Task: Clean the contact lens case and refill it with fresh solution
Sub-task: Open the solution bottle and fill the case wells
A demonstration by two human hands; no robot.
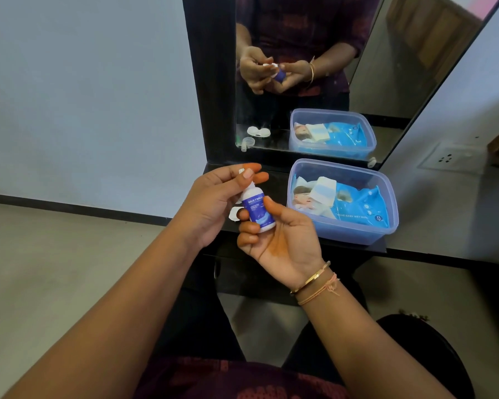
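A small white solution bottle [257, 210] with a blue label stands upright in my right hand [280, 240], whose thumb and fingers curl round its body. My left hand [222, 203] pinches the bottle's white cap [241, 170] at the top with thumb and fingertips. Behind my hands, a white piece of the contact lens case [234, 215] lies on the black shelf [352, 247], mostly hidden. The mirror [314, 82] reflects the open lens case and its loose caps at the shelf's back.
A clear blue plastic box [385, 197] holding a pack of baby wet wipes sits on the shelf to the right of my hands. A wall socket [445, 159] is on the right wall. A dark stool edge shows at lower right.
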